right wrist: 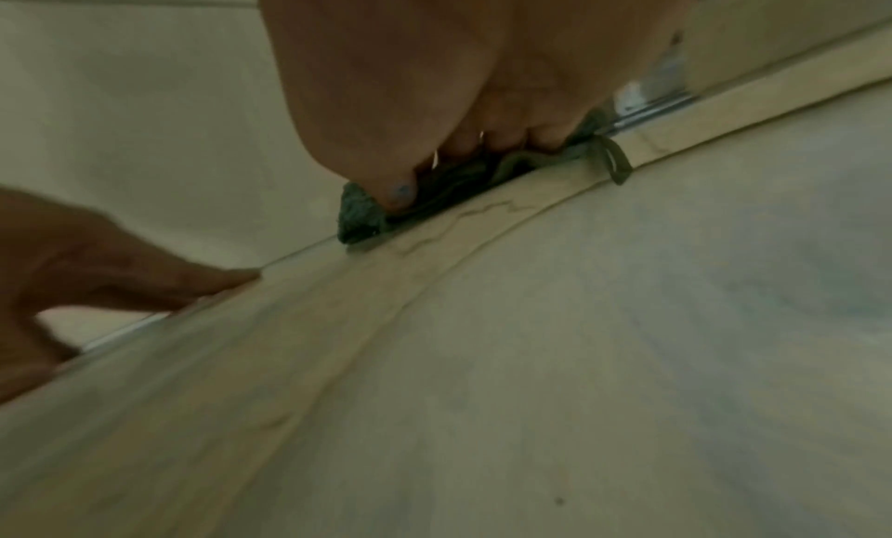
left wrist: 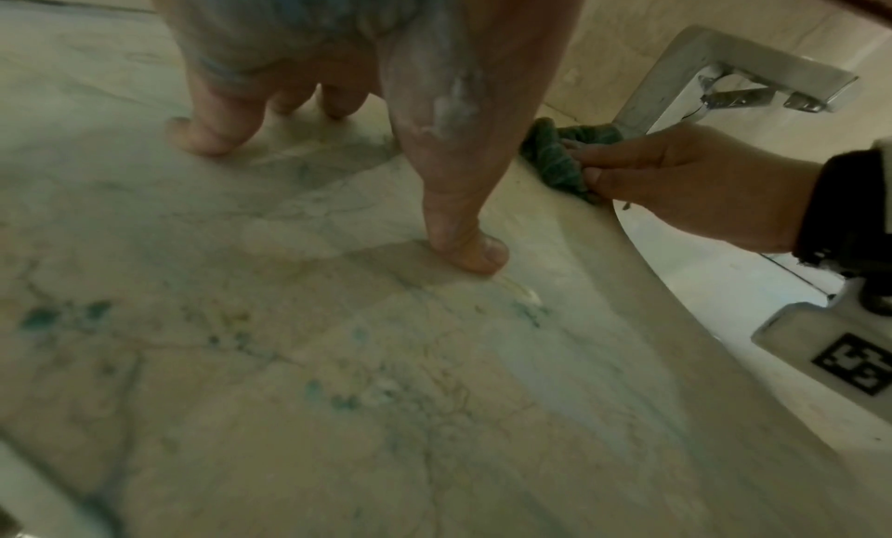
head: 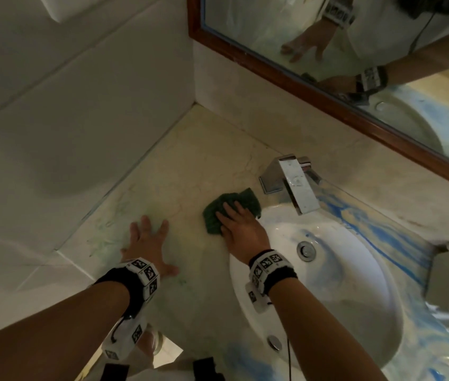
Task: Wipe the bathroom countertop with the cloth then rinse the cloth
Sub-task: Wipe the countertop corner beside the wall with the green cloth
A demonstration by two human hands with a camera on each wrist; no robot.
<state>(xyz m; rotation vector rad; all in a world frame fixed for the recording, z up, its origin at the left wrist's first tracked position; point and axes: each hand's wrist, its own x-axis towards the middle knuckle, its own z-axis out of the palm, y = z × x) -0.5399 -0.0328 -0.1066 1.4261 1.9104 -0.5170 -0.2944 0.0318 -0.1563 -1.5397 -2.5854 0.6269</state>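
Observation:
A dark green cloth lies bunched on the beige marble countertop, just left of the chrome faucet. My right hand is on top of it at the sink's rim, fingers bent over the cloth and thumb tucked against its edge. In the right wrist view the thumb tip presses the cloth down. My left hand rests spread on the countertop to the left, holding nothing, with its fingertips on the stone. Faint green smears mark the counter by it.
The white sink basin sits right of the hands. Blue streaks cover the counter beyond it, near a metal fitting. A tiled wall bounds the counter on the left, and a wood-framed mirror hangs behind.

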